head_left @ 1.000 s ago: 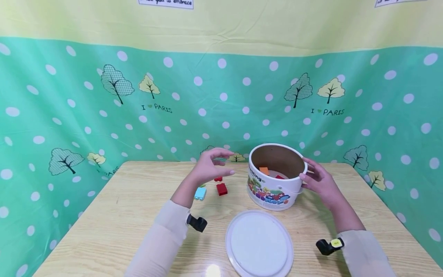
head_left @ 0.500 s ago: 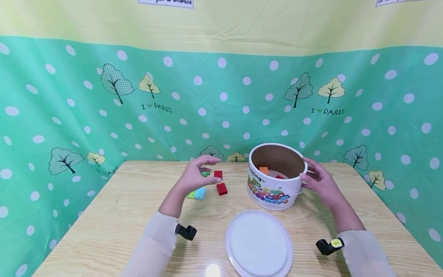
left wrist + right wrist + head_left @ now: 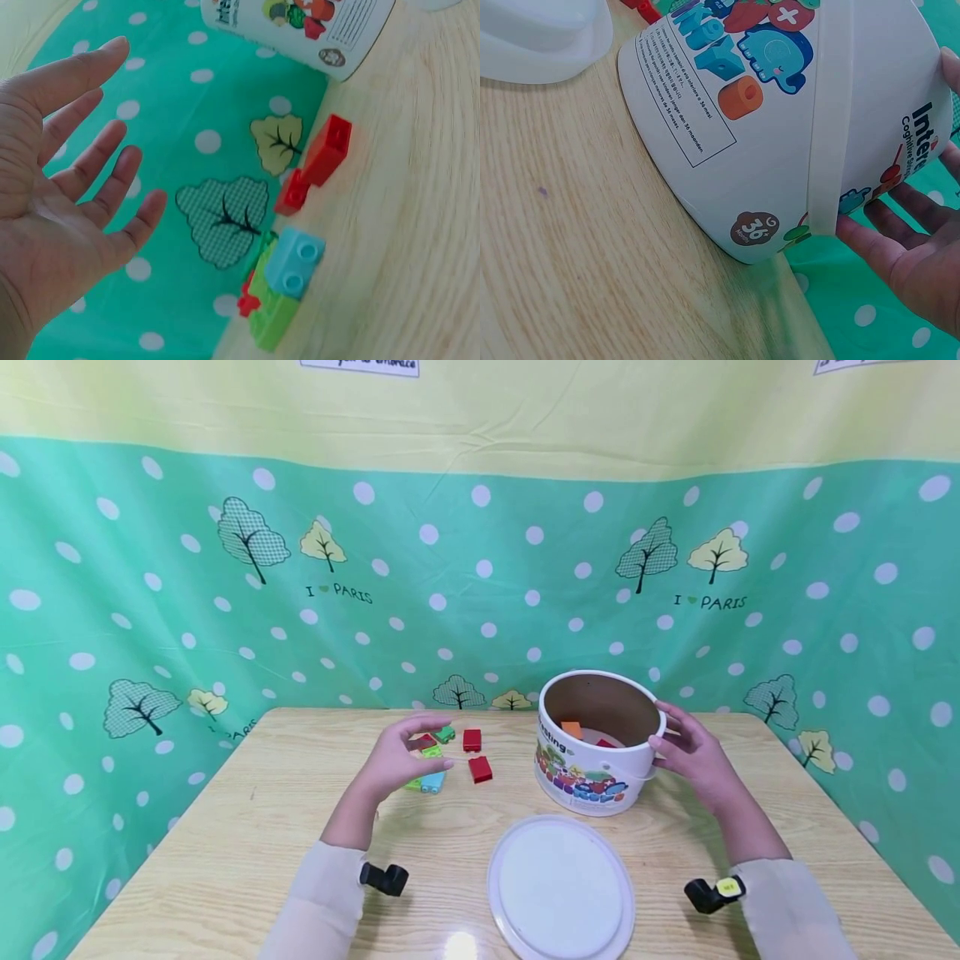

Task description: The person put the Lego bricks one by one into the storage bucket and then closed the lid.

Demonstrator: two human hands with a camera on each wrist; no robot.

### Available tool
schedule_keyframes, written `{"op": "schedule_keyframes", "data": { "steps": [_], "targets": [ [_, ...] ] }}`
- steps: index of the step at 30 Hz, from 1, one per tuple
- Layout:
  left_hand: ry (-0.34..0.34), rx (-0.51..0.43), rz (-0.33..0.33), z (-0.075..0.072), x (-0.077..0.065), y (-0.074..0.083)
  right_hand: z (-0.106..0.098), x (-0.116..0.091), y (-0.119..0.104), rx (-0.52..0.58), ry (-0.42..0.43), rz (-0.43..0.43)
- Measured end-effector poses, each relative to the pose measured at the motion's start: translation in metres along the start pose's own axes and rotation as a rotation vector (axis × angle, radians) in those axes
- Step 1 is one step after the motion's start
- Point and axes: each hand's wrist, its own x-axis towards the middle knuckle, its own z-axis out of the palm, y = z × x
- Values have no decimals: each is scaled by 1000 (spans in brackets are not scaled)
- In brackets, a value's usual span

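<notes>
My left hand [image 3: 397, 752] is above the table beside a small group of toy bricks, thumb and fingers spread apart. Nothing lies in its palm [image 3: 56, 232]. Around it are a light blue brick [image 3: 432, 782], a light green brick [image 3: 276, 321], a dark green piece [image 3: 446, 734] and two red bricks [image 3: 481, 769]. Another red piece [image 3: 249, 300] is partly hidden behind the green. My right hand [image 3: 697, 756] holds the side of a white printed bucket [image 3: 573, 777], thumb near the rim, fingers [image 3: 881, 244] against the wall. An orange brick [image 3: 572, 730] and a red one [image 3: 606, 744] lie inside.
A round white lid [image 3: 562, 885] lies on the wooden table [image 3: 247, 860] in front of the bucket. The bucket's white handle [image 3: 831, 120] hangs down its side. Behind the table hangs a green and yellow patterned cloth [image 3: 480, 568].
My left hand has moved left and slightly down, away from the bucket, uncovering the red bricks and the green piece. The right hand and bucket stay where they were.
</notes>
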Motion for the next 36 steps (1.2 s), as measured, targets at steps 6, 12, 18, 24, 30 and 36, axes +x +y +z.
{"op": "schedule_keyframes", "data": {
  "steps": [6, 12, 18, 24, 30, 36],
  "targets": [
    [29, -25, -49, -8, -8, 3, -2, 0, -1, -2, -2, -7],
    [36, -36, -111, -19, -5, -35, -2, 0, -2, 13, 1, -16],
    [25, -24, -223, -35, -16, -57, -1, 1, -1, 24, -5, -11],
    [-47, -27, -289, -40, -24, -69, -1, 0, 1, 18, -9, -9],
    [-89, -16, -326, -40, -23, -77, -2, -1, -1, 16, -5, -20],
    [-120, 84, -373, -38, -24, -82, -2, -1, -2, 27, -19, -24]
  ]
}}
